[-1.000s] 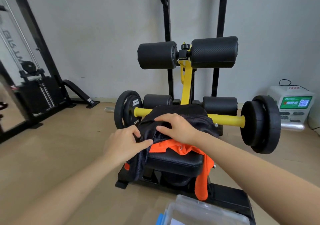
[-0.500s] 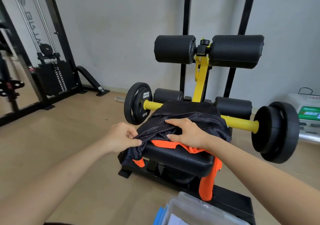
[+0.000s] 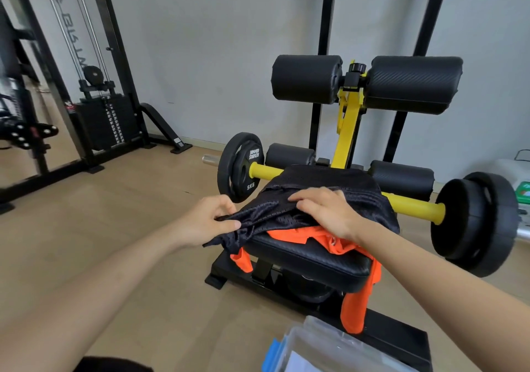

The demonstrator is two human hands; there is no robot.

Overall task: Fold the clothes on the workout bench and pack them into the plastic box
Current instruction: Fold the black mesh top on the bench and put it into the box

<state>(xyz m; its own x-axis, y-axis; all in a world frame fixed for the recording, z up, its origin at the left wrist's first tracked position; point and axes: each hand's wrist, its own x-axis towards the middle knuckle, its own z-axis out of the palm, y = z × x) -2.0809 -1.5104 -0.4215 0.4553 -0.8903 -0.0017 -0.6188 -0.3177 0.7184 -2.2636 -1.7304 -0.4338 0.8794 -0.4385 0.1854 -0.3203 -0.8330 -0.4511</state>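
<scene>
- Left hand (image 3: 206, 222): thumb and fingers clamped together on the left hem of the black mesh sports garment (image 3: 364, 199). It holds that hem just off the left edge of the counter (image 3: 309, 260), a black padded seat.
- Right hand (image 3: 327, 214): lies on top of the same garment near the middle of the counter, fingers bent, tips on the cloth. Whether it pinches a fold or only presses, I cannot tell.
- Key relation: the black garment runs crosswise from the left hand, under the right hand, to the counter's far right edge. Judged: spreading it for a fold means drawing along that line, and the left hand already has the free end.
- Bright orange garment (image 3: 298, 235): under the black one, showing at the near edge; one tail hangs off the left edge, a longer one off the near right corner.
- Clear plastic box with a blue clip (image 3: 329, 348): on the floor, nearer the person than the counter, cut off by the bottom of the frame; its inside is unreadable.
- Hidden: the black garment's shape and its far hem.
</scene>
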